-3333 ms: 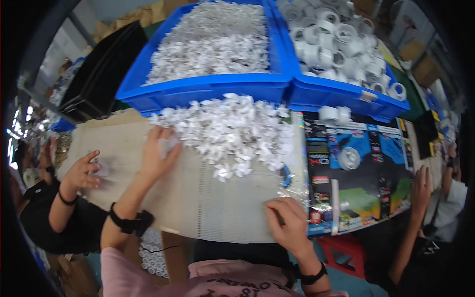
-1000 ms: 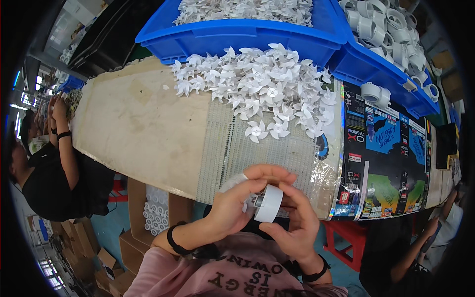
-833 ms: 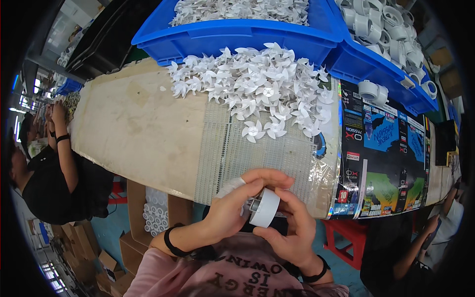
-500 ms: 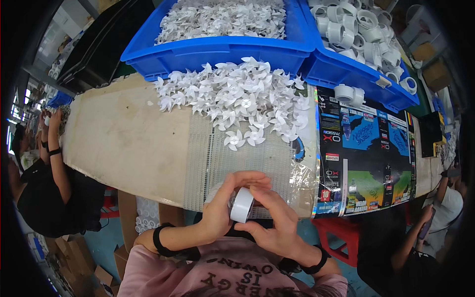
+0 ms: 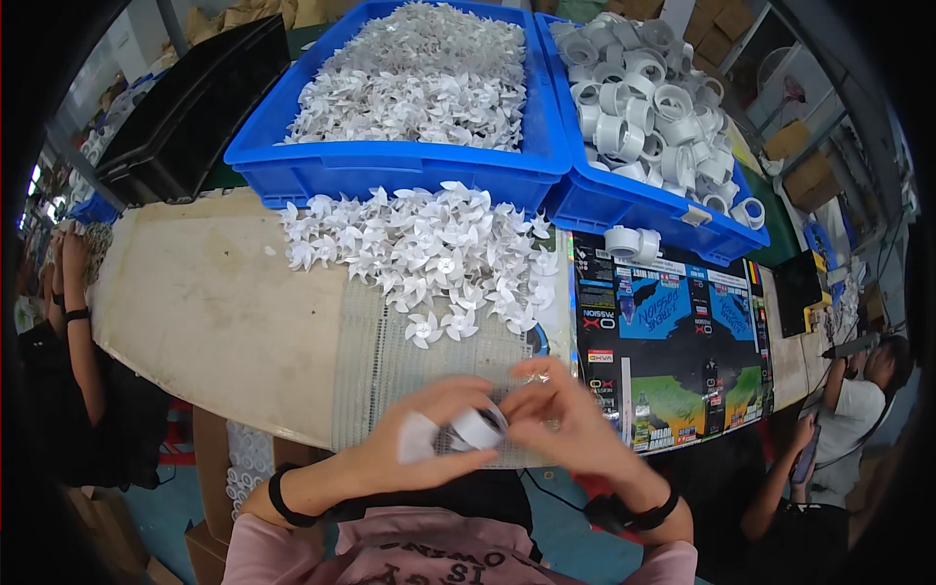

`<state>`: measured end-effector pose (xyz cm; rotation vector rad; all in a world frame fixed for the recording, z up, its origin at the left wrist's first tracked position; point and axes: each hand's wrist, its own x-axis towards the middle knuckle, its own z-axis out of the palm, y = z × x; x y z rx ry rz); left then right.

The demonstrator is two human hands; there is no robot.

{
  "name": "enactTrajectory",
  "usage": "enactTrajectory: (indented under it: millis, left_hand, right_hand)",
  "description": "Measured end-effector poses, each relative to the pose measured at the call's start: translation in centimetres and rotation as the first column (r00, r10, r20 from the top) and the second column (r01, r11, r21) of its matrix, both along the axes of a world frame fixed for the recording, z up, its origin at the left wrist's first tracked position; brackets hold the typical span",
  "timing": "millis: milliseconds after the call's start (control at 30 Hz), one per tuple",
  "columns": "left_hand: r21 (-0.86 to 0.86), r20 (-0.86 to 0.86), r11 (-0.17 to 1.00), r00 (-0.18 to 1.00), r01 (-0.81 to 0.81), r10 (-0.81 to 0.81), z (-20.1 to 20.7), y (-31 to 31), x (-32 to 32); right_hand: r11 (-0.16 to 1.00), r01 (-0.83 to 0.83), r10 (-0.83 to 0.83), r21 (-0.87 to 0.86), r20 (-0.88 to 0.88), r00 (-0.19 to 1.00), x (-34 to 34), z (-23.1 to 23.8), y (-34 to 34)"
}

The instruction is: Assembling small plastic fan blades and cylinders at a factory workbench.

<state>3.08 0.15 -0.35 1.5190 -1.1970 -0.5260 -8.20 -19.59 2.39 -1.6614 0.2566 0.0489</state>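
A white plastic ring-shaped housing point(image 5: 476, 429) sits in my left hand point(image 5: 414, 453), between the thumb and fingers, above the table's near edge. Another whitish patch shows against that hand's palm, too blurred to name. Just right of the housing is my right hand point(image 5: 570, 419), its curled fingers smeared by motion; whether they pinch anything does not show. Beyond both hands lies a loose heap of white fan blades point(image 5: 439, 249), with a few single ones at its near side.
Behind the heap stands a blue bin point(image 5: 390, 166) full of fan blades. A second blue bin point(image 5: 653, 216) to its right holds white housings, and two housings point(image 5: 632, 244) lie before it. Printed cardboard point(image 5: 697, 341) covers the right tabletop. Other people work at both sides.
My right hand has come away from the housing, moving right. The housing now tilts in my left hand. The whole view has shifted, so the bins and table appear lower and further left.
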Motion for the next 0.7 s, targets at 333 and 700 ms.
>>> enactTrajectory:
  millis: [333, 700]
  left_hand:
    - [-0.076, -0.973, 0.985, -0.206, -0.153, -0.107, 0.0, 1.4, 1.6]
    - [-0.036, -0.996, 0.986, -0.078, -0.16, -0.049, -0.5, 1.0, 1.0]
  right_hand:
    - [-0.243, 0.437, -0.01, -0.866, 0.453, 0.892, 7.6, -3.2, -15.1]
    - [0.945, 0.272, -0.245, -0.184, 0.156, 0.957, 3.9, -2.9, -3.9]
